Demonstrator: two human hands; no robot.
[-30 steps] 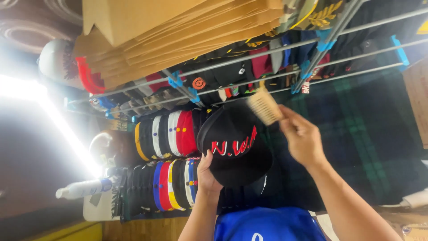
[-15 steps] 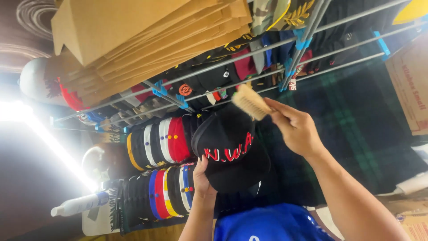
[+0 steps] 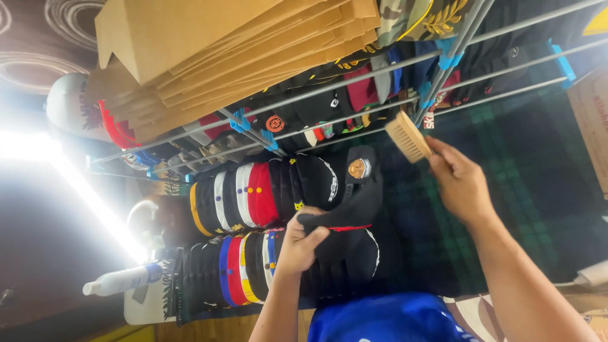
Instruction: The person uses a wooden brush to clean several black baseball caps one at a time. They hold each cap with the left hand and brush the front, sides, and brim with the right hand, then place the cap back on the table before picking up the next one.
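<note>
A black cap (image 3: 351,190) with a round orange patch and a red line along its brim is gripped by the left hand (image 3: 303,239), whose fingers are clenched around the brim edge. The cap is held up in front of two rows of nested caps (image 3: 253,196), black with red, white, blue and yellow panels, which are stacked on a dark green plaid cloth (image 3: 506,190). A wooden brush (image 3: 408,136) with pale bristles is grasped by the right hand (image 3: 459,180) and is held just beside the cap, apart from it. Grey metal rack rods (image 3: 380,69) with blue clips are seen beyond the hands, with more caps hung among them. A stack of flat cardboard sheets (image 3: 209,50) is laid over the rack. A white spray bottle (image 3: 123,278) is seen lying near the lower row of caps.
</note>
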